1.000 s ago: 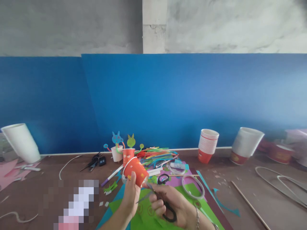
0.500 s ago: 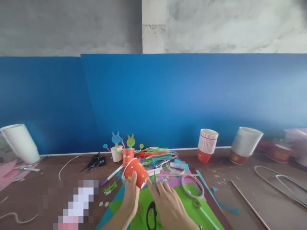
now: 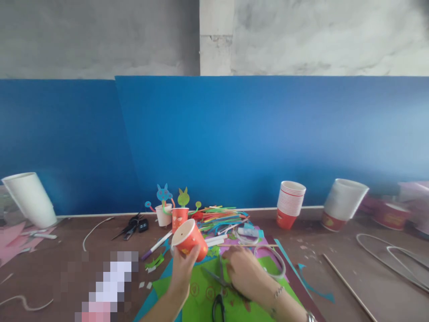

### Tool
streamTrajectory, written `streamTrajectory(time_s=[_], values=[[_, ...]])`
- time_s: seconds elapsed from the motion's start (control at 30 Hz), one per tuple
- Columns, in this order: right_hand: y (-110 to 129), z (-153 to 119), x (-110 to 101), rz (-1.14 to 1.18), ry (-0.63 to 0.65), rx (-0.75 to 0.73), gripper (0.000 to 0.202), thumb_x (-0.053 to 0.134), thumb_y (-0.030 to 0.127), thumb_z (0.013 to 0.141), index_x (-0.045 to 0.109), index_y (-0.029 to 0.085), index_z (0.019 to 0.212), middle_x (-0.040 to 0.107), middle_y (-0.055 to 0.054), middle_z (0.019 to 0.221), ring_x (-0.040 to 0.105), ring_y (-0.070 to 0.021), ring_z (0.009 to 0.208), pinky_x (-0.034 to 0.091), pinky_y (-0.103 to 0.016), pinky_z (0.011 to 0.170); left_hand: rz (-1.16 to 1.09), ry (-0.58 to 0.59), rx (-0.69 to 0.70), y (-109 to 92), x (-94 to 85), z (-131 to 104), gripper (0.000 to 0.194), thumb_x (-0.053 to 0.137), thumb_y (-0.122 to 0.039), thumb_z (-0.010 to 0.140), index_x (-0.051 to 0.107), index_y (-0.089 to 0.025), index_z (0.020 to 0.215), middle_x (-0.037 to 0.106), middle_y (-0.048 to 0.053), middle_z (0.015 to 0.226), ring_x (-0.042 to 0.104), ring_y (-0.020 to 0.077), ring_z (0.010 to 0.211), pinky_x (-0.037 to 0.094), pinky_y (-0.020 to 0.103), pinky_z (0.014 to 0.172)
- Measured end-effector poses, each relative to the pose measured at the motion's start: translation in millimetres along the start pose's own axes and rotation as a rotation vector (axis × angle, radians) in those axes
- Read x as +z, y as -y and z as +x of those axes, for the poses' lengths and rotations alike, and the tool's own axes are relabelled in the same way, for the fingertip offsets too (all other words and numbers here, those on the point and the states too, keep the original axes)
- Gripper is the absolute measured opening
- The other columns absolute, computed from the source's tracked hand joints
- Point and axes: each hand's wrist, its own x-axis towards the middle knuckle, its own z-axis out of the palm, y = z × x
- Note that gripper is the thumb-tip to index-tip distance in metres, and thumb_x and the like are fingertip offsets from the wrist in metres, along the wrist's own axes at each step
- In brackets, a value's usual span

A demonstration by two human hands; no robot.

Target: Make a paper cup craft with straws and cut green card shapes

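Observation:
My left hand (image 3: 181, 273) grips a red paper cup (image 3: 197, 246) with its thumb across the side. The cup is tilted, its mouth facing up and left, and a small dark spot shows inside. My right hand (image 3: 243, 268) reaches over the green paper (image 3: 201, 308), knuckles up, its fingertips hidden. Scissors (image 3: 220, 286) with black handles lie spread under and beside this hand; whether any finger still touches them is unclear. Small red-drawn circles mark the green paper. Behind the held cup stand two cup figures, one blue-headed (image 3: 163, 193) and one green-headed (image 3: 183, 197).
Coloured pipe cleaners (image 3: 224, 219) lie in a heap at the back. A roll of tape (image 3: 279, 264) rests by my right hand. Stacked paper cups (image 3: 291, 203) and a larger stack (image 3: 343, 201) stand right. Left are black tools (image 3: 130, 228) and a marker (image 3: 157, 246).
The cup has turned in my left hand so its mouth now shows. My right hand has moved away from the cup, forward and right; the scissors it held upright are now spread below it.

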Motion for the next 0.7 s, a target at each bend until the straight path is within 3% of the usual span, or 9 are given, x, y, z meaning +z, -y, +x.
streamTrajectory(time_s=[0.13,0.33,0.47,0.57,0.63,0.7], values=[[-29.0,19.7,2.6,-0.203,-0.076,0.186,0.036,0.043,-0.002,0.078,0.071,0.009,0.098,0.067,-0.017,0.106,0.058,-0.0311,0.103,0.042,-0.036,0.086,0.265,0.103,0.122,13.7,-3.5,-1.8,0.056,0.079,-0.042,0.058,0.062,-0.015,0.104,0.068,0.015,0.106,0.061,0.0329,0.104,0.045,0.044,0.095],[-49.1,28.4,17.2,-0.258,-0.133,0.175,0.038,0.043,-0.006,0.077,0.067,0.009,0.102,0.063,-0.019,0.113,0.056,-0.0313,0.105,0.042,-0.034,0.081,0.385,0.211,0.412,21.6,-5.1,-7.2,0.059,0.076,-0.030,0.066,0.054,-0.021,0.120,0.062,0.012,0.120,0.058,0.0299,0.111,0.046,0.042,0.098],[-48.2,29.1,8.3,-0.249,-0.181,0.130,0.038,0.041,-0.007,0.078,0.064,0.012,0.102,0.067,-0.015,0.103,0.058,-0.0279,0.102,0.041,-0.033,0.082,0.370,0.238,0.464,18.5,-3.1,-7.8,0.056,0.073,-0.024,0.069,0.052,-0.023,0.121,0.061,0.011,0.122,0.057,0.0282,0.113,0.045,0.041,0.098],[-43.0,24.0,-5.9,-0.073,-0.406,0.082,0.028,0.038,0.003,0.086,0.061,0.014,0.099,0.068,-0.013,0.093,0.061,-0.0259,0.090,0.043,-0.035,0.077,0.308,0.233,0.418,18.2,-1.1,-7.4,0.056,0.073,-0.024,0.069,0.051,-0.023,0.121,0.062,0.010,0.120,0.058,0.0272,0.110,0.047,0.040,0.095],[-36.9,16.0,-16.1,0.247,-0.689,-0.052,0.021,0.041,0.016,0.091,0.056,0.017,0.107,0.066,-0.010,0.092,0.060,-0.0227,0.082,0.045,-0.034,0.073,0.290,0.224,0.408,18.3,0.0,-7.8,0.055,0.073,-0.023,0.069,0.051,-0.024,0.120,0.062,0.010,0.120,0.059,0.0265,0.109,0.048,0.039,0.093],[-29.4,5.5,-26.8,0.648,-0.879,-0.203,0.021,0.047,0.024,0.090,0.052,0.019,0.110,0.063,-0.007,0.089,0.058,-0.0183,0.073,0.046,-0.031,0.067,0.326,0.238,0.427,17.8,0.5,-8.6,0.055,0.072,-0.022,0.070,0.049,-0.025,0.120,0.061,0.009,0.119,0.058,0.0259,0.110,0.048,0.039,0.094]])
